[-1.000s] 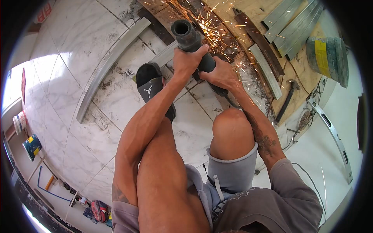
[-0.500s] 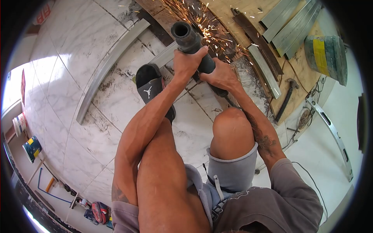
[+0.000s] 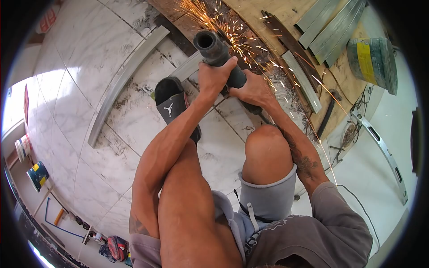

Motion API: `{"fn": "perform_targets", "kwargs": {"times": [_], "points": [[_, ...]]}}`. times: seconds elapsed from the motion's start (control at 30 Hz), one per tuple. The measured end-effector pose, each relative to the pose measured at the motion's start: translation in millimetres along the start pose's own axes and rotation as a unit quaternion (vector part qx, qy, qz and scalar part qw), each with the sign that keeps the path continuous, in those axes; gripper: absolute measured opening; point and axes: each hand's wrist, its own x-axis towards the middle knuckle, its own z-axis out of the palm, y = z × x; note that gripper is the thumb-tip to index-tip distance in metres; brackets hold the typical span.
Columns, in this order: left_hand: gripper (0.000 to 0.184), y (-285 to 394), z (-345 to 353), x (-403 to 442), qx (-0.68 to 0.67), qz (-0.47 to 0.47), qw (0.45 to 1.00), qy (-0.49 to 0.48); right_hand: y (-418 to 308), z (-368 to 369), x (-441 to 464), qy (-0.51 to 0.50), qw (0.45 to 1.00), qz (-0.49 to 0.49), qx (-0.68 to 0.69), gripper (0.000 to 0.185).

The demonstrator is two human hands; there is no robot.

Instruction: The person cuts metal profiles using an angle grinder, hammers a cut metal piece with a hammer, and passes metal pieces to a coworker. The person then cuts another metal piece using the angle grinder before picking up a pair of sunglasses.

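My left hand (image 3: 215,77) is wrapped round the upper part of a dark angle grinder (image 3: 236,79), just below its hollow round end. Lower down, near the end where the cord leaves, my right hand (image 3: 254,90) grips the same tool's body. Orange sparks (image 3: 232,35) spray from beyond the grinder, which hides the disc and the cutting point. A light metal bar (image 3: 187,67) lies on the floor under the tool, beside my sandalled foot (image 3: 172,100).
A long metal profile (image 3: 120,82) lies on the tiles at left. On a wooden board (image 3: 257,20) at right rest grey metal strips (image 3: 330,38), a hammer (image 3: 329,115) and a bucket (image 3: 367,62). A spirit level (image 3: 380,147) and tangled wire (image 3: 350,134) lie farther right.
The sparks spread farther, with long streaks now reaching down to the right. The grinder and both hands have shifted very slightly left; both grips stay the same.
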Motion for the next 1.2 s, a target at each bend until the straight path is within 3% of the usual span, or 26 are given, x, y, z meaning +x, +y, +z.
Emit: {"fn": "perform_targets", "kwargs": {"times": [0.23,0.4,0.53,0.63,0.83,0.87,1.1,1.2], "points": [[0.053,16.5,0.7,-9.7,-0.022,0.0,1.0,-0.006,3.6,-0.5,-1.2,0.016,0.999,-0.02,0.02,0.073],[0.056,1.3,4.8,-4.5,-0.018,0.015,1.0,0.004,-12.3,-12.4,-11.3,-0.019,1.0,-0.001,-0.009,0.069],[0.06,-2.9,5.3,-3.8,0.014,0.022,1.0,0.013,5.0,-0.1,-2.4,0.01,1.0,-0.015,0.02,0.071],[0.037,0.2,5.6,-6.1,0.032,0.013,0.999,0.015,5.3,-0.1,-1.6,0.004,1.0,-0.007,0.025,0.077],[0.042,30.7,-4.4,-11.0,-0.051,0.024,0.998,0.012,-8.5,-6.8,-3.9,0.009,1.0,-0.003,0.018,0.069],[0.035,31.9,-4.1,-8.9,-0.096,0.034,0.995,0.002,-12.5,-8.7,-3.8,0.008,1.0,-0.001,0.021,0.069],[0.031,34.4,-5.3,-9.9,-0.078,0.045,0.996,0.001,-3.6,-1.6,5.2,0.01,1.0,-0.017,0.022,0.07],[0.031,34.8,-4.0,-12.1,-0.065,0.048,0.997,0.0,0.5,-0.6,5.2,0.017,0.999,-0.036,0.019,0.082]]}}
